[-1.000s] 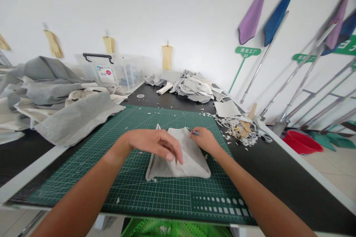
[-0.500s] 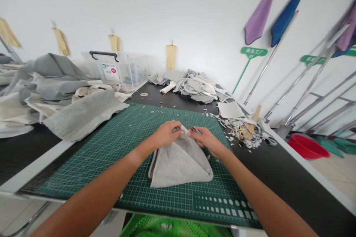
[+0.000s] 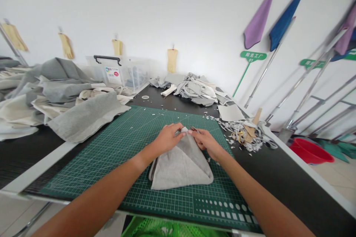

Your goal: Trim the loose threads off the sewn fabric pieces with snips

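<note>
On the green cutting mat (image 3: 172,203), a grey cloth (image 3: 180,166) folded to a peak! The left hand (image 3: 167,139) pinches its tip tight, the right hand (image 3: 205,143) closes narrowly on small scissors (image 3: 194,129) just beside it, and cloth scraps (image 3: 244,133) heap up beyond on the worktop (image 3: 278,163)!

My black work table (image 3: 278,166) w/ green cutting mat (image 3: 69,177) on it, folded grey cloth (image 3: 180,168) on mat; L of mat big heap of grey & cream fabric (image 3: 61,89), clear plastic box (image 3: 133,74) behind heap, grey offcuts (image 3: 194,90) beyond mat, scrap pile (image 3: 244,135) R of mat
</note>
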Motion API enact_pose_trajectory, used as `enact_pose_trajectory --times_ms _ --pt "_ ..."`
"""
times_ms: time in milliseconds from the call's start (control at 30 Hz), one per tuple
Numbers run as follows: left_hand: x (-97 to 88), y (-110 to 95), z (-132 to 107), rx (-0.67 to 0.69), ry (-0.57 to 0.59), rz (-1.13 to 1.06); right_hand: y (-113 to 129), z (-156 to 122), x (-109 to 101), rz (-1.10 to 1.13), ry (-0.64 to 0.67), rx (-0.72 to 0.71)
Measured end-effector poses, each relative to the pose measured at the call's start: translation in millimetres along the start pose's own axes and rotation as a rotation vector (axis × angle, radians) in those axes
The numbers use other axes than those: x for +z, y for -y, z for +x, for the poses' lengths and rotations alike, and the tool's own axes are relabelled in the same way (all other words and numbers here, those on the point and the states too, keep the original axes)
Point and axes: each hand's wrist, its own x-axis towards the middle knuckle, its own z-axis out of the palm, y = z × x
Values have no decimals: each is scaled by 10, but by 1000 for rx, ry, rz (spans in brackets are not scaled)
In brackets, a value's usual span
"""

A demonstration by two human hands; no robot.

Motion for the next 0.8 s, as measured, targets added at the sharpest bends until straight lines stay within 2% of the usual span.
enact_pose_trajectory --times_ms 267,367,467,600,800 --pt "53 49 -4 11 59 38 7 -8 -24 -179 -59 -88" --pt "58 46 -7 -1 43 56 -12 12 -39 -279 -123 -113" --pt "61 39 -5 -30 14 34 -17 29 -45 -289 -153 -139" --pt "60 36 1 -4 15 -97 13 16 -40 -212 -114 -132" --pt "82 62 -14 26 106 -253 32 -15 -46 -120 14 -97"
